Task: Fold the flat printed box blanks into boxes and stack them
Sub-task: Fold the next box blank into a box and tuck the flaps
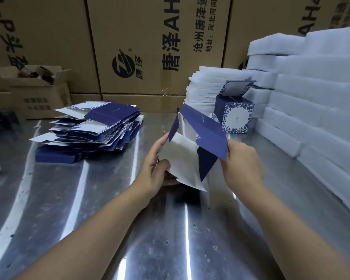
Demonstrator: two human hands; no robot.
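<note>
Table: a shiny, scratched steel table top (pixel 89 209) runs under both forearms, from 6 o'clock up to the far wall.
Left hand: the left hand (pixel 156 166) grips the lower left edge of the half-opened navy and white printed cardboard blank (pixel 182 156), thumb curled on the white inner face and fingers behind it.
Right hand: the right hand (pixel 240 160) pinches the right-hand corner of the blank's navy panel.
Held blank: lifted off the table between the two hands at picture centre, tilted, white inside facing the camera, navy panel folded over its top.
Flat pile: a loose, fanned heap of flat navy and white blanks (pixel 93 128) lies on the table at 10 o'clock from the hands, well apart from them.
Folded box: one upright navy box with a blue floral white front (pixel 235 116) stands at 1 o'clock, lid flap raised.
Foam: stacks of white foam slabs (pixel 321 118) line the table from 1 to 3 o'clock, just beside the folded box.
Cartons: large brown corrugated cartons with black print (pixel 150 47) fill the wall at 12 o'clock; a small open brown carton (pixel 38 93) sits at 10 o'clock.
</note>
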